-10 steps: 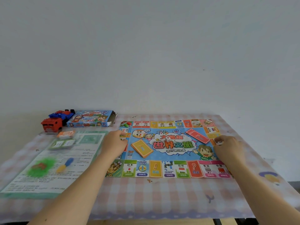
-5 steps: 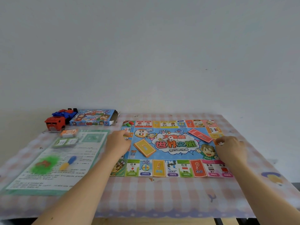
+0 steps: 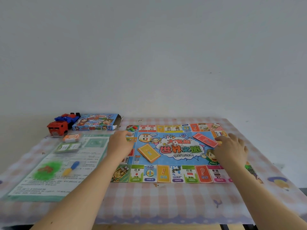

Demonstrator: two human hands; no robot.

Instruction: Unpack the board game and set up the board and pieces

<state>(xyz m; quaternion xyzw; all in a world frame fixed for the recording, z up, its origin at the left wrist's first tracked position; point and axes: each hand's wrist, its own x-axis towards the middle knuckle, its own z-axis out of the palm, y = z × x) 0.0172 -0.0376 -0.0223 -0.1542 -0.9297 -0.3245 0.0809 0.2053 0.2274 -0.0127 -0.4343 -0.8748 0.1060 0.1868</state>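
Note:
The colourful game board (image 3: 174,174) lies unfolded flat on the checked tablecloth. On it sit an orange card stack (image 3: 148,152), a red card stack (image 3: 206,140) and a white die (image 3: 174,143). Small green and red pieces (image 3: 132,128) lie on its far left corner. My left hand (image 3: 119,145) rests on the board's left edge with loosely bent fingers. Over the board's right side, my right hand (image 3: 230,150) lies with fingers spread, its tips beside the red cards. The opened game box (image 3: 96,124) lies at the far left.
A printed rules sheet (image 3: 54,178) lies left of the board. On it are a green bag of pieces (image 3: 45,170), a blue-and-yellow pawn (image 3: 71,167), an orange pack (image 3: 71,138) and a green pack (image 3: 68,147). A red toy truck (image 3: 57,128) and a blue toy (image 3: 68,117) stand by the wall.
My right hand has gone from a curled fist at the board's right edge to spread fingers, further in over the board. My left hand stays on the left edge.

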